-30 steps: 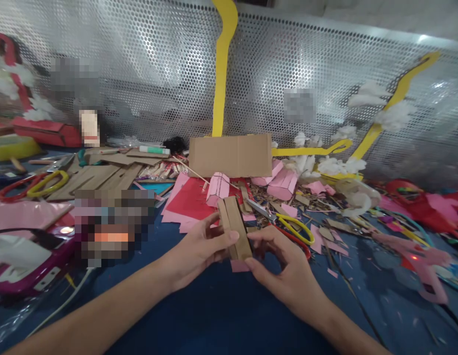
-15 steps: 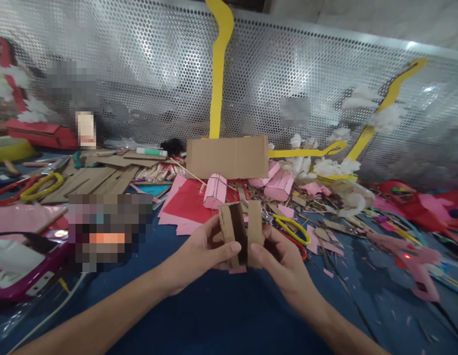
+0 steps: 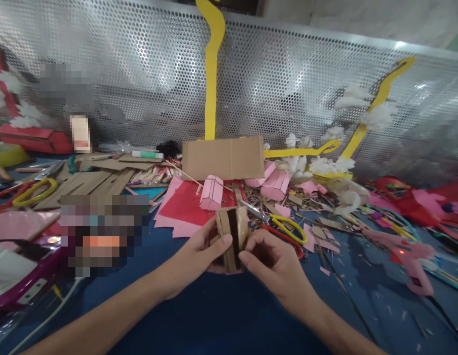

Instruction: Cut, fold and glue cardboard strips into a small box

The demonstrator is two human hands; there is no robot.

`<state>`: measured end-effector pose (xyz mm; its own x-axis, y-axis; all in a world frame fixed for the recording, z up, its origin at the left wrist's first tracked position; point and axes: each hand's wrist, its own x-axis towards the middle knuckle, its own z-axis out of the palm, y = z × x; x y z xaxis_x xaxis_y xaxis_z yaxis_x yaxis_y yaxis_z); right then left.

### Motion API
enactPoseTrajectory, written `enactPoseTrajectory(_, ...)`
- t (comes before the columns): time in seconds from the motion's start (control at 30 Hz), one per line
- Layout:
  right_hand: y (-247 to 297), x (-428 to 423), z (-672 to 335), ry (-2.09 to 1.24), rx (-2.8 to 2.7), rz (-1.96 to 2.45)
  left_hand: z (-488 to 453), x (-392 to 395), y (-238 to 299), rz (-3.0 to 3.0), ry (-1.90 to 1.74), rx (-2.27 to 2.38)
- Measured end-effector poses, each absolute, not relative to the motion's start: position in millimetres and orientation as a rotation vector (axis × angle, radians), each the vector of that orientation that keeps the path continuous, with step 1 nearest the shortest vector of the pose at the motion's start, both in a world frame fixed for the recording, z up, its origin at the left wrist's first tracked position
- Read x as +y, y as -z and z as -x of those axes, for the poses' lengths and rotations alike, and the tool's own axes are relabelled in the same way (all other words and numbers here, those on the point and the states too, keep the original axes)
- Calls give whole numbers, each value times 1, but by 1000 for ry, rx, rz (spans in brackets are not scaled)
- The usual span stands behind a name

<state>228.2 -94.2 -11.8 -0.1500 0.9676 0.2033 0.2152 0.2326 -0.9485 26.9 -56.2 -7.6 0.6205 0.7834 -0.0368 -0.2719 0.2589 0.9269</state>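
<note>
A small brown cardboard box [image 3: 226, 242], with a dark slot running down its front, is held upright over the blue table. My left hand [image 3: 206, 251] grips it from the left, thumb pressed on its front strip. At the box's right side, the thumb and curled forefinger of my right hand [image 3: 271, 259] are closed at the edge of its flap [image 3: 242, 229]. A bit of pink paper shows under the box. Just beyond lie a pink paper box [image 3: 211, 192] with dark outlines, and scissors with yellow and red handles [image 3: 288, 228].
Red and pink sheets [image 3: 180, 201] lie behind my hands. A larger cardboard piece [image 3: 221, 158] stands before a yellow strip [image 3: 211, 88] and a perforated metal panel. Paper scraps litter the right side, near a pink glue gun [image 3: 406, 254] with its cord. A purple power strip [image 3: 21, 286] is at left.
The box's right flap has swung inward and the slot looks narrower. My right hand has shifted from gripping the flap's face to its edge. The view has turned slightly right.
</note>
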Motion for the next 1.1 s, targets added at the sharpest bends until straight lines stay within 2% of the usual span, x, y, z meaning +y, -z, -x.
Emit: enactPoseTrajectory(1.1, 9, -94, -224, -1182, -1399, 1034, -23, -53, 1, -1184, -728, 667)
